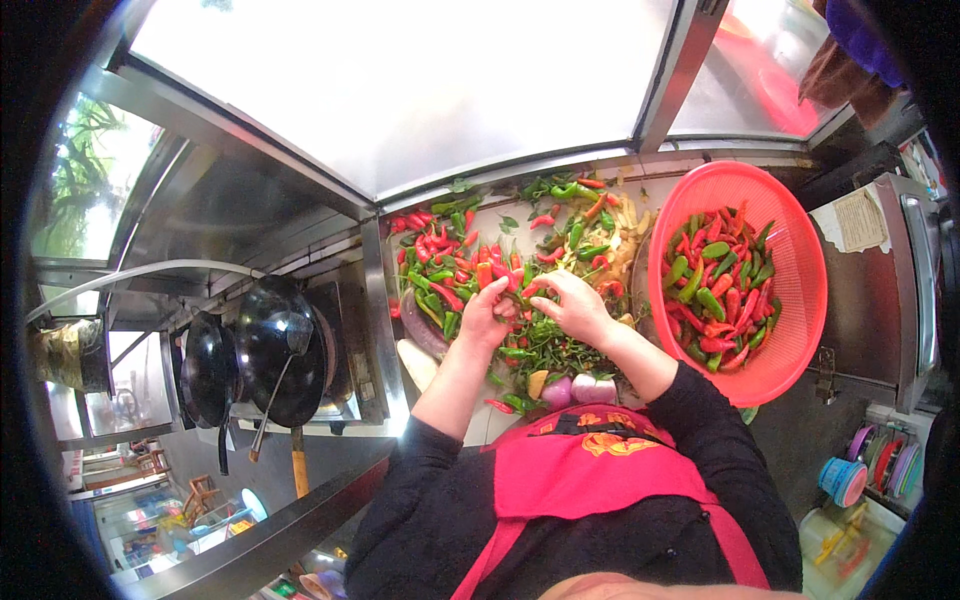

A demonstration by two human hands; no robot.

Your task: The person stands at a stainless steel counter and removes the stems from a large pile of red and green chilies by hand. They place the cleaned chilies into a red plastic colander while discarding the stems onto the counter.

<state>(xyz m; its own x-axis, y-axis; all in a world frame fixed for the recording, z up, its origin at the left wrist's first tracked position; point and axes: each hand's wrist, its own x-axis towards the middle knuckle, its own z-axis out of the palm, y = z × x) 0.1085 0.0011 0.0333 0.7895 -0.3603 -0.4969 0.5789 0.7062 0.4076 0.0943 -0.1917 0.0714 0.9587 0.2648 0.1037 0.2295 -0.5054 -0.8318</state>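
My left hand (486, 313) has its fingers closed around a red chili pepper (505, 277) above a heap of peppers. Close by on the right, my right hand (574, 306) has its thumb and fingertips bent toward a bit of red pepper (530, 290); whether it grips that is unclear. Loose red and green chili peppers (439, 255) lie to the left and beyond. Beneath my hands spreads a pile of green stems and leaves (551, 341). A red plastic colander (799, 300) at the right holds many red and green peppers (720, 292).
Purple onions (556, 391) lie by my apron. An eggplant (421, 324) and a pale root vegetable (417, 364) are at the left. Yellowish peelings (626, 244) lie near the colander. Black woks (277, 352) stand beyond a metal post (380, 307); a glass pane (450, 97) closes the far side.
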